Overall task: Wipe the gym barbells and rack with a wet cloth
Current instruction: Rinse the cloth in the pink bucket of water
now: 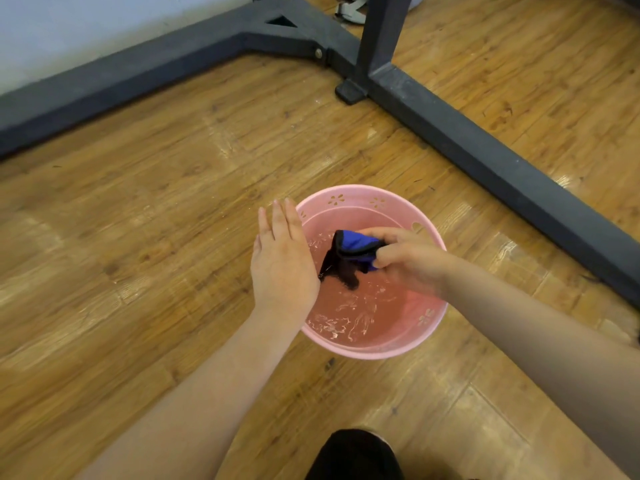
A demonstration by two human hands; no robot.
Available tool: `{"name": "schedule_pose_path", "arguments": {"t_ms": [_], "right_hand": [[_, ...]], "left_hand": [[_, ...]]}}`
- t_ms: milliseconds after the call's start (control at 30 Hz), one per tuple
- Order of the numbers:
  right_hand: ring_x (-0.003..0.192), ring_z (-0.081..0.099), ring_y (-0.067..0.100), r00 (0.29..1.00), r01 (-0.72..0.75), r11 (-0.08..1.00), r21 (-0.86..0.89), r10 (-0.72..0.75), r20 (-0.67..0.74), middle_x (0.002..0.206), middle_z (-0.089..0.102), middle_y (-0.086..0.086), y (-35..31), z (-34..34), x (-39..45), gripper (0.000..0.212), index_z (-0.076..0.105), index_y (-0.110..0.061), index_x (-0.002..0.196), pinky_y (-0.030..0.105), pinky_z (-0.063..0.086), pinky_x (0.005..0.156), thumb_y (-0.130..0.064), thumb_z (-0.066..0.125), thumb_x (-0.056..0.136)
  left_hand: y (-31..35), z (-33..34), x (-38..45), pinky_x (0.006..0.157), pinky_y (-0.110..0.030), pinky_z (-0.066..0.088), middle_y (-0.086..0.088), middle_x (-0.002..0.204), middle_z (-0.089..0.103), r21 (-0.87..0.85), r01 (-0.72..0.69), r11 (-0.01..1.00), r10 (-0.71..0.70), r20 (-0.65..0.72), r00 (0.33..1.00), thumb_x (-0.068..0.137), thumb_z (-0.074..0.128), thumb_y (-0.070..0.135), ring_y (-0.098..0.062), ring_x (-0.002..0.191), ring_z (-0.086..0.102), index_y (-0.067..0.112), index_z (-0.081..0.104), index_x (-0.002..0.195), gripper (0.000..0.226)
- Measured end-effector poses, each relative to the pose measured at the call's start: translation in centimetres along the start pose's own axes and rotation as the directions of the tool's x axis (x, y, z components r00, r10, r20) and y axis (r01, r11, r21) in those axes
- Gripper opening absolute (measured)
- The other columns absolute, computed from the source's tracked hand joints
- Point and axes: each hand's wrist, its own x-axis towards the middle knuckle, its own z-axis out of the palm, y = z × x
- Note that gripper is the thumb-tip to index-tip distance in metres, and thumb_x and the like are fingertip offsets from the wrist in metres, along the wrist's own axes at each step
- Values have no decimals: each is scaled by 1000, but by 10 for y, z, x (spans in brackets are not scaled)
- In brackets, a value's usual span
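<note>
A pink plastic basin holding rippled water sits on the wooden floor at the centre. My right hand grips a blue and black cloth above the water, and the cloth's dark wet end hangs down toward the surface. Over the basin's left rim, my left hand is held flat with straight fingers, empty, just beside the cloth. The dark grey rack base runs across the floor behind and to the right of the basin, with an upright post rising at the top. No barbells are visible.
Another rack base beam lies along a pale wall at the upper left. Grey straps lie on the floor at the top. A black-clad knee shows at the bottom edge. Wooden floor surrounds the basin.
</note>
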Motion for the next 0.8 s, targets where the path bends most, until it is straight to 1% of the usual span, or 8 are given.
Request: {"name": "schedule_pose_path", "arguments": {"t_ms": [67, 167, 267, 367, 500, 633, 733, 800], "right_hand": [[70, 63, 13, 1000, -23, 996, -92, 24, 9, 79, 65, 5, 1, 1, 1, 32, 61, -8, 90, 21, 49, 64, -6, 69, 59], [58, 51, 12, 975, 38, 936, -350, -112, -193, 61, 55, -4, 8, 2, 6, 34, 50, -16, 66, 24, 41, 57, -2, 81, 63], [66, 51, 15, 933, 110, 886, -451, -249, -262, 85, 57, 2, 8, 1, 7, 41, 53, -23, 81, 27, 43, 61, 8, 72, 63], [84, 63, 10, 950, 166, 899, -406, -256, -178, 114, 60, 0, 3, -4, 4, 56, 57, -29, 101, 20, 48, 68, 9, 61, 60], [65, 63, 14, 935, 230, 936, -268, -289, -205, 78, 71, -4, 0, -4, 2, 41, 68, -17, 82, 19, 45, 54, 5, 49, 53], [62, 58, 17, 936, 245, 964, -103, -263, -233, 66, 66, -3, 0, -3, 5, 32, 72, -21, 60, 20, 43, 54, 3, 52, 54], [54, 59, 7, 955, 251, 967, 54, -238, -177, 60, 64, -4, -1, 0, 5, 12, 71, -19, 59, 16, 45, 52, -11, 79, 54], [50, 57, 7, 958, 254, 958, 134, -231, -170, 55, 61, -3, 0, 4, 6, 24, 68, -15, 58, 16, 44, 50, -30, 86, 54]], "left_hand": [[1, -1, 0, 115, -37, 16, -15, 158, -2, -2, 6, 1000, -5, 11, 1000, 91, 44, 8, -33, 145, -4, 1, -11, 148, 79], [1, 0, 1, 116, -37, 16, -14, 158, -3, 0, 13, 1000, -13, 15, 1000, 91, 48, 11, -32, 145, -5, 2, -12, 148, 82], [1, 0, 1, 116, -37, 18, -14, 158, -2, 2, 14, 1000, -14, 14, 1000, 92, 48, 13, -32, 145, -3, 3, -11, 148, 82], [1, 0, 1, 116, -37, 20, -14, 158, -1, -3, 12, 1000, -12, 11, 1000, 91, 45, 9, -32, 145, -3, 2, -10, 148, 79], [0, 1, 1, 116, -37, 21, -14, 158, 1, -5, 12, 1000, -12, 7, 1000, 90, 47, 8, -33, 145, -1, 2, -8, 148, 80], [-1, 2, 1, 116, -37, 22, -16, 157, 4, -2, 8, 1000, -8, -7, 1000, 89, 45, 6, -34, 145, 1, 1, -7, 149, 79], [-1, 3, 1, 115, -35, 20, -16, 157, 5, 4, 1, 1000, -1, -11, 1000, 90, 44, 5, -34, 145, 1, 0, -7, 148, 78], [-1, 4, 2, 115, -35, 23, -15, 157, 5, 1, 5, 1000, -5, -12, 1000, 90, 44, 7, -33, 145, 1, 1, -7, 148, 77]]}}
